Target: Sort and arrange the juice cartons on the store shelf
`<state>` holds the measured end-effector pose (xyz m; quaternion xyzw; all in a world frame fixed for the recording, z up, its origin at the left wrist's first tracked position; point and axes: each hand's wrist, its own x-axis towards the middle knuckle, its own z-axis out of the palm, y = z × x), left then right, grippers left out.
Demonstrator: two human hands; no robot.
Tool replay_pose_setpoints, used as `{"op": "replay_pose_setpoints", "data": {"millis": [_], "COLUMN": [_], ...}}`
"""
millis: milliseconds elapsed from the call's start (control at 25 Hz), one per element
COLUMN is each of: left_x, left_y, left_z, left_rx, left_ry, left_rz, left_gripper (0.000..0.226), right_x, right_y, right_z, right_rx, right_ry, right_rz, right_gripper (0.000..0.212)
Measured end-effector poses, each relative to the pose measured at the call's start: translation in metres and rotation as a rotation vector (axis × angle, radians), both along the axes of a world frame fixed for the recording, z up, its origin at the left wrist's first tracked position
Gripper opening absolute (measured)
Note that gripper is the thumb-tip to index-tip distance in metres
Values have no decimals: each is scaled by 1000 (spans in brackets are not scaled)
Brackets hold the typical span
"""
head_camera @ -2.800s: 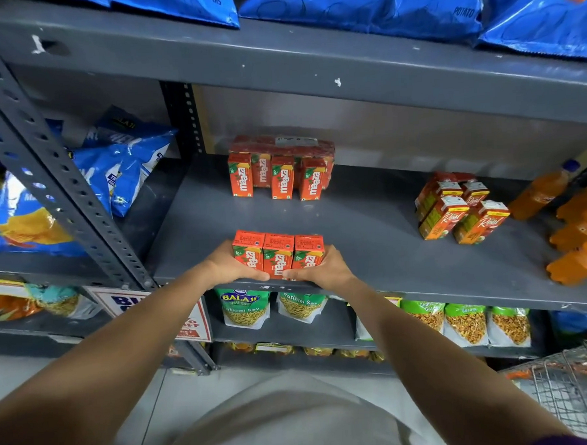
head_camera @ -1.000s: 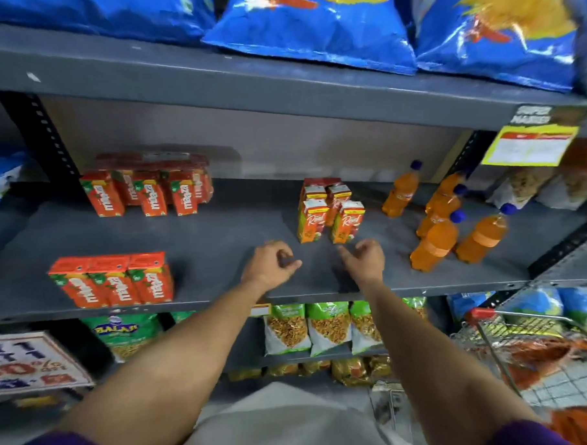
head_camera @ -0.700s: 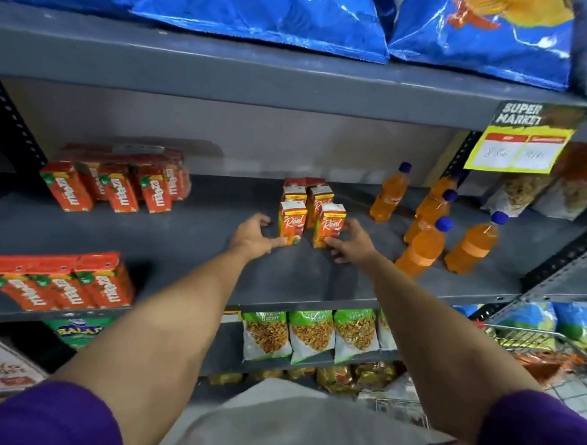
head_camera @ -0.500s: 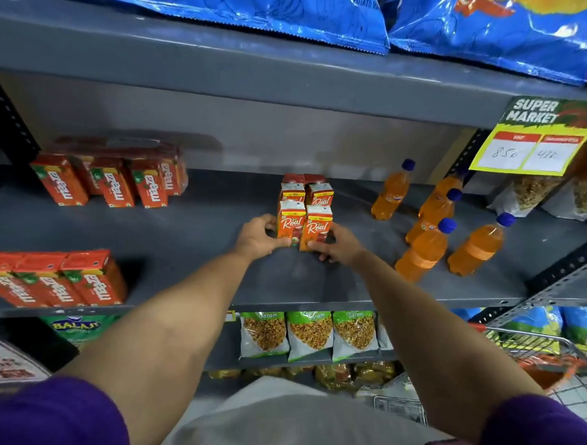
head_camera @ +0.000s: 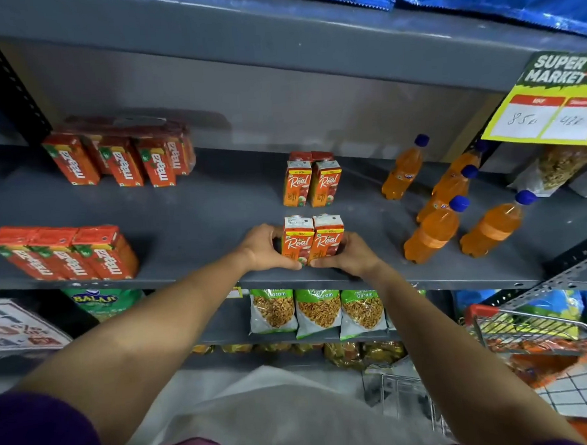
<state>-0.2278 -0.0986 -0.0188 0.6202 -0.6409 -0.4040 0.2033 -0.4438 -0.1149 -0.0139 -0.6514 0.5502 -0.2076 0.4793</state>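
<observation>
Both hands — left hand [head_camera: 264, 248], right hand [head_camera: 349, 255] — now squeeze two Real cartons [head_camera: 313, 240], pulled to the shelf [head_camera: 201, 219] edge — fingers closed around them.

A single head-worn view is given, aimed forward and down at the grey shelf [head_camera: 198, 223] from close range; both forearms enter from below, and the shelf's edges are probably bent by the wide lens.

Grey steel shelving [head_camera: 217, 205], pale floor tiles [head_camera: 575, 395], dim light.
</observation>
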Motion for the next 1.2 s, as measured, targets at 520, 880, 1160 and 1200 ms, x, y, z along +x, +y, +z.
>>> {"op": "replay_pose_setpoints", "data": {"millis": [520, 880, 1160, 1200], "left_x": [-8, -15, 12, 19], "left_y": [27, 32, 40, 43], "left_z": [-1, 4, 20, 24], "left_rx": [-90, -97, -16, -15], "left_ry": [-123, -140, -77, -44], "left_rz": [13, 54, -32, -21], "left_gripper": [58, 51, 95, 97], "right_x": [-5, -7, -11, -11], "right_y": [24, 23, 38, 41], "right_z": [-3, -8, 6, 7], "right_rx": [-48, -32, -83, -102], "right_ry": [25, -13, -68, -117], "right_rz": [43, 42, 100, 55], "right_gripper": [41, 54, 85, 87]}}
